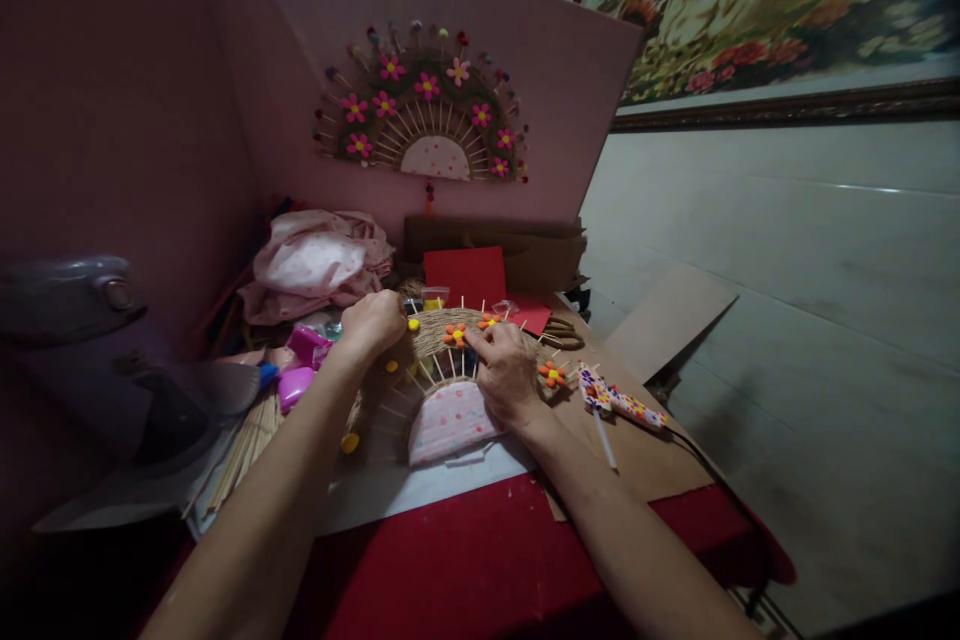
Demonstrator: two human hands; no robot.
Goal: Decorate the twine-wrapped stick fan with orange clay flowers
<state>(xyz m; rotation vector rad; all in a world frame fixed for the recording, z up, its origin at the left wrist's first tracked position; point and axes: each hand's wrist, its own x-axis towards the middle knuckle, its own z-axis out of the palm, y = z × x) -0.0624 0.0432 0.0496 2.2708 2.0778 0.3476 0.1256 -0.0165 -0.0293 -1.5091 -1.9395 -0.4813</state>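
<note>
Specifically, the half-round fan (450, 392) lay on the table (435, 560) btwn & beneath both hands, hub side toward the wearer, curved rim away. Its long axis ran approx. L-R, w/ the R end slightly farther off. Right hand (506, 372): thumb & index fingertips close together at the R edge of an orange flower (455, 334) on the twine band (433, 330); contact was apparent, but cannot tell if clamped or merely resting. Critical relation: this flower sat immed. L of the right hand's fingertips, so that hand was the nearer one; the left hand was farther, on the flower's opposite side. Left hand (375, 320): fingers curled, pos. at the upper L part of the band; grip hidden, cannot tell if anything was held. One yellow disc (413, 324) sat just R of the left hand; two more lay on its near side. Pink dotted hub (454, 420): adj. to the right hand, near L side. Glue gun (619, 402) (by shape), patterned, w/ cable: R of the right hand, apart. Stick bundle (244, 450): well L of the left hand, near side. Red card (465, 270): beyond both hands.
</note>
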